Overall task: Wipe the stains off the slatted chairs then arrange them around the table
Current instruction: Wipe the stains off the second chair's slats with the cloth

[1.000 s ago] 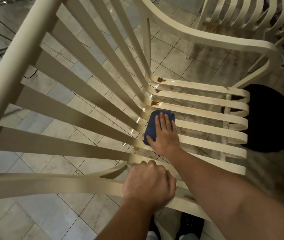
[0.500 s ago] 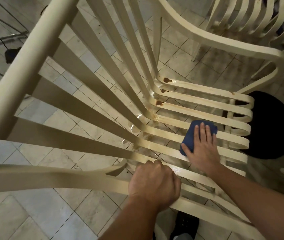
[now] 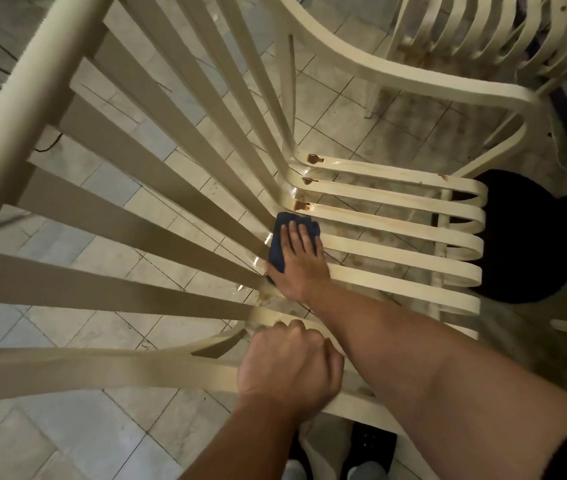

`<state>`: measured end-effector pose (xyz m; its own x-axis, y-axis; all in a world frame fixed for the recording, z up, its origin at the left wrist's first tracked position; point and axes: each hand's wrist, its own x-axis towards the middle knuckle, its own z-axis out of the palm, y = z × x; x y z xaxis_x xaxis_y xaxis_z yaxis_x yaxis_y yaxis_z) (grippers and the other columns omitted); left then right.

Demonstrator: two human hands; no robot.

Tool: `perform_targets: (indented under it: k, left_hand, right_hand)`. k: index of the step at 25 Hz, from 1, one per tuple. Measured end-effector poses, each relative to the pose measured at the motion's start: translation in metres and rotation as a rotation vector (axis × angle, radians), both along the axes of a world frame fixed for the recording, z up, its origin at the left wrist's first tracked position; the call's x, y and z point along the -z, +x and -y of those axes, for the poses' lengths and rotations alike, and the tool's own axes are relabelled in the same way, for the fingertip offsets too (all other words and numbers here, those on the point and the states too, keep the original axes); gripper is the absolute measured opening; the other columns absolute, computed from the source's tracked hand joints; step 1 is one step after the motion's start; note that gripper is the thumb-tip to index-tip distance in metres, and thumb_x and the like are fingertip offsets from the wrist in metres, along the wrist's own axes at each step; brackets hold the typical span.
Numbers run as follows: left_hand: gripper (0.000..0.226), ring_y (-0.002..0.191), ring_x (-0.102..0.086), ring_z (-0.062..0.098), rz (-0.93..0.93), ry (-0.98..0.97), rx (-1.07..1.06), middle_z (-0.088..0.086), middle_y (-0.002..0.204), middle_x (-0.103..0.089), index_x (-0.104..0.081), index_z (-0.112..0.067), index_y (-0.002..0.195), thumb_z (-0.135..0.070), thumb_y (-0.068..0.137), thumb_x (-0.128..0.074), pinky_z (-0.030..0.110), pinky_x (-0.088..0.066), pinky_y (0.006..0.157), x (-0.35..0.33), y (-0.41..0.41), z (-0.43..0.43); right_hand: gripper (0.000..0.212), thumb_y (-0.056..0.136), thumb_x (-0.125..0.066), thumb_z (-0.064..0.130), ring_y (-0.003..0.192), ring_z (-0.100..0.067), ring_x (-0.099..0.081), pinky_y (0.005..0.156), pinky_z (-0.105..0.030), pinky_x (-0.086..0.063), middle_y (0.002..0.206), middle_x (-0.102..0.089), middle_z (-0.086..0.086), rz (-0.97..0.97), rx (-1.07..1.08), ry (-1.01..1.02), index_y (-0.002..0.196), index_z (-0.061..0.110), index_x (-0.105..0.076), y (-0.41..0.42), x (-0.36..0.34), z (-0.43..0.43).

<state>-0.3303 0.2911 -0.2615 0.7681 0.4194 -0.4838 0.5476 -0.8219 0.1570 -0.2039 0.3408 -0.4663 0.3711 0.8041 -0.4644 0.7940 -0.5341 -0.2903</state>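
A cream slatted chair (image 3: pixel 396 244) fills the view from above, its back slats fanning to the left and its seat slats running right. My left hand (image 3: pixel 289 368) grips the near armrest, fingers curled round it. With straight fingers, my right hand (image 3: pixel 301 261) presses a dark blue cloth (image 3: pixel 280 237) onto the seat slats where they bend up into the back. Three brown stains (image 3: pixel 313 181) sit on the slat bends just beyond the cloth. Brown smears run along the seat slats.
A second cream slatted chair (image 3: pixel 483 32), also stained, stands at the top right. A round black object (image 3: pixel 531 237) lies on the tiled floor (image 3: pixel 67 445) under the seat's front edge. My shoes (image 3: pixel 372 448) show below the armrest.
My right hand slid the cloth from the back bend out along the seat slats to the right, then back left to the bend. My left hand kept its grip on the armrest.
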Motion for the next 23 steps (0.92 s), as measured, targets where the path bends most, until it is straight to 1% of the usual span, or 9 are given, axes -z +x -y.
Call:
perform_targets:
  k: [2,4,8,10,13,16,19,21,23]
  left_hand:
    - [0.053,0.069,-0.054,0.023,-0.018,0.001,-0.008,0.005,0.080,-0.059,-0.063,-0.019,0.083,-0.047,0.103,-0.023,0.036,-0.045,0.066,0.001,0.001,0.001]
    - [0.055,0.070,-0.057,0.021,-0.024,0.006,-0.013,0.004,0.082,-0.060,-0.065,-0.019,0.086,-0.048,0.103,-0.022,0.035,-0.052,0.071,0.002,0.001,0.001]
    - [0.057,0.078,-0.064,0.022,-0.040,0.004,-0.011,0.004,0.092,-0.067,-0.069,-0.016,0.094,-0.050,0.103,-0.024,0.035,-0.055,0.078,0.002,0.003,0.001]
    - [0.057,0.077,-0.063,0.020,-0.034,0.008,-0.008,0.003,0.091,-0.067,-0.069,-0.016,0.094,-0.050,0.103,-0.023,0.033,-0.054,0.075,0.003,0.002,0.001]
    - [0.057,0.068,-0.055,0.016,-0.029,0.027,-0.006,0.001,0.086,-0.064,-0.067,-0.018,0.088,-0.050,0.103,-0.021,0.030,-0.045,0.064,0.003,0.002,0.001]
    - [0.057,0.068,-0.056,0.014,-0.023,0.006,-0.014,0.000,0.086,-0.064,-0.067,-0.019,0.089,-0.050,0.103,-0.021,0.030,-0.045,0.065,0.004,0.001,0.002]
    - [0.057,0.071,-0.058,0.018,-0.021,0.022,-0.024,0.001,0.088,-0.065,-0.068,-0.019,0.090,-0.049,0.103,-0.022,0.030,-0.050,0.068,0.001,0.002,0.002]
    - [0.056,0.071,-0.060,0.018,-0.025,0.027,-0.027,0.002,0.088,-0.066,-0.068,-0.019,0.089,-0.049,0.103,-0.023,0.031,-0.052,0.070,0.002,0.003,0.003]
    - [0.055,0.073,-0.062,0.019,-0.038,0.038,-0.031,0.002,0.090,-0.068,-0.069,-0.018,0.089,-0.048,0.103,-0.025,0.032,-0.054,0.071,0.002,0.003,0.003]
  right_hand:
    - [0.091,0.096,-0.035,0.068,0.157,-0.021,0.008,0.126,-0.050,0.002,0.172,0.004,-0.003,0.112,-0.009,0.068,0.163,0.020,0.001,0.006,0.007,0.023]
    - [0.090,0.094,-0.039,0.066,0.158,-0.021,0.003,0.125,-0.051,0.000,0.172,0.000,-0.003,0.149,0.008,0.086,0.164,0.020,-0.005,0.015,0.008,0.042]
    - [0.090,0.093,-0.021,0.069,0.157,-0.021,0.009,0.126,-0.050,0.002,0.171,0.009,-0.004,0.213,0.017,0.039,0.163,0.019,0.001,0.049,0.002,0.093]
    - [0.091,0.093,-0.025,0.070,0.156,-0.020,0.015,0.126,-0.050,0.002,0.170,0.016,-0.003,0.239,0.044,0.019,0.163,0.020,0.008,0.075,0.001,0.133]
    - [0.094,0.094,-0.032,0.070,0.155,-0.019,0.019,0.127,-0.050,0.001,0.169,0.021,0.000,0.264,0.115,-0.028,0.162,0.023,0.013,0.113,-0.001,0.194]
    - [0.092,0.094,-0.025,0.071,0.156,-0.021,0.015,0.127,-0.049,0.002,0.171,0.012,-0.004,0.302,0.172,-0.072,0.163,0.019,0.008,0.133,-0.003,0.232]
    - [0.088,0.095,-0.023,0.067,0.158,-0.027,0.005,0.127,-0.049,-0.003,0.171,-0.001,-0.010,0.333,0.186,-0.030,0.163,0.014,-0.004,0.126,-0.002,0.235]
    - [0.086,0.098,-0.023,0.066,0.158,-0.029,0.004,0.127,-0.051,-0.004,0.171,-0.001,-0.013,0.325,0.168,0.000,0.163,0.012,-0.006,0.113,-0.003,0.218]
    - [0.087,0.099,-0.014,0.070,0.157,-0.029,0.010,0.127,-0.050,-0.001,0.170,0.005,-0.013,0.282,0.117,0.000,0.163,0.012,0.000,0.095,-0.003,0.191]
